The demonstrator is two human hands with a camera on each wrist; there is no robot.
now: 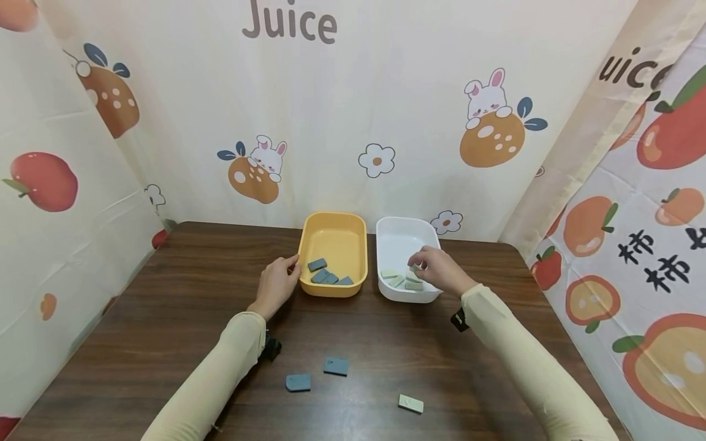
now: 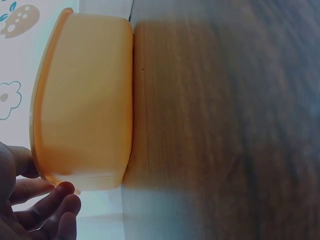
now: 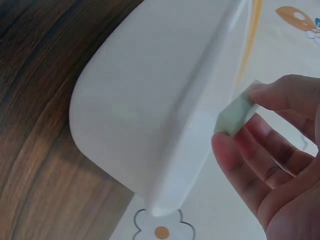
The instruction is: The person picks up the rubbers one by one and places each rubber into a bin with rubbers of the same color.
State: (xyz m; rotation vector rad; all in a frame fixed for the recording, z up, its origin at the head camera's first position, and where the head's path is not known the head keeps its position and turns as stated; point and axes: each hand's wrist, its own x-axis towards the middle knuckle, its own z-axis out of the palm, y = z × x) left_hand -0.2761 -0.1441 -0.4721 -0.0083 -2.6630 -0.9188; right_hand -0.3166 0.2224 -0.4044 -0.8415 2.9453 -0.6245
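At the left rim of a yellow tray (image 1: 333,291) is my left hand (image 1: 277,283); in the left wrist view its thumb and fingers (image 2: 64,188) pinch the rim near one corner. Several flat slate-blue blocks (image 1: 325,277) lie inside that tray. My right hand (image 1: 441,269) is over the front right of a white tray (image 1: 409,296). Between thumb and fingertips it pinches a small pale green block (image 3: 236,114) with slanted ends, above the rim in the right wrist view. Several like it, pale green blocks (image 1: 396,281), lie in the white tray.
Two slate-blue blocks (image 1: 298,383) and one pale green block (image 1: 410,403) lie on the brown wooden table (image 1: 220,282) in front of the trays. A printed curtain (image 1: 331,110) hangs behind the trays and along both sides. Each wrist has a black device below the sleeve.
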